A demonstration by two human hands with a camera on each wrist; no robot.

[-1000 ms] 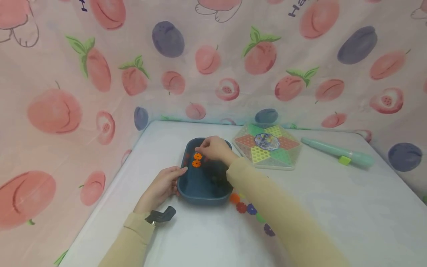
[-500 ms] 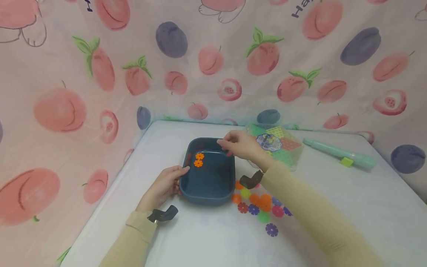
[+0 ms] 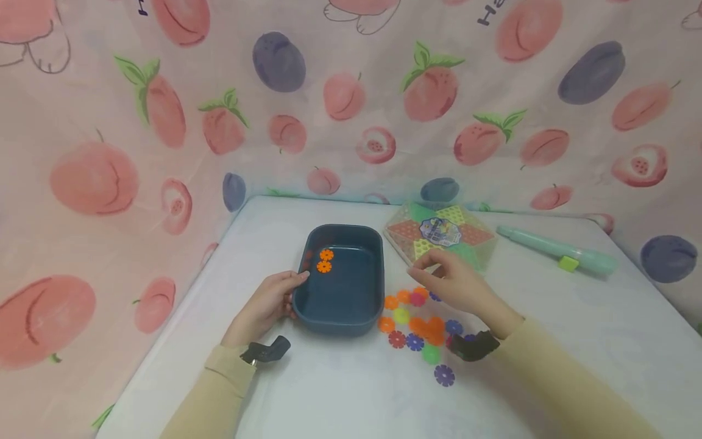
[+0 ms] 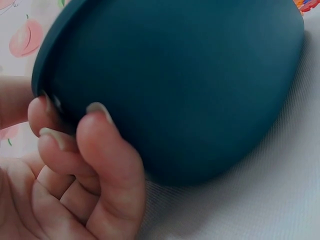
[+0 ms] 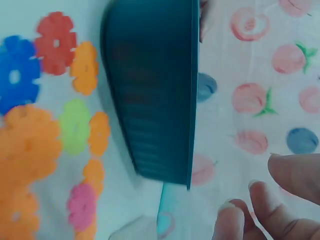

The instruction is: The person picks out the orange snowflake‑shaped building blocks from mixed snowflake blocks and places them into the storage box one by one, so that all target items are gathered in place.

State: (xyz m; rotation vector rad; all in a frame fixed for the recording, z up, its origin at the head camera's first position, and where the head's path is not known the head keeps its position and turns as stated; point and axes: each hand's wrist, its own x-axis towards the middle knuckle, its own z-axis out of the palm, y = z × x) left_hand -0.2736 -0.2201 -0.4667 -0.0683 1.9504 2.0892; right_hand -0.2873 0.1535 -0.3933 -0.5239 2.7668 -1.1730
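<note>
My left hand grips the left wall of a dark blue rectangular plastic basin, thumb at the rim and fingers curled beneath it. In the left wrist view those fingers press against the basin's outer side. Two orange flower-shaped discs lie inside, near the left wall. To the basin's right, my right hand hovers over loose flower-shaped discs in several colours. Thumb and fingers stand apart with nothing between them in the right wrist view. A purple disc lies nearest the front of the group.
Behind the right hand lies a clear-lidded hexagonal box with coloured triangles. Farther right are a pale green tube-like object and a small lime block. A fruit-printed cloth hangs behind the white table.
My right hand has moved from above the basin out to the right, over the loose discs. The left hand keeps its grip on the basin, and the two orange discs inside stay put.
</note>
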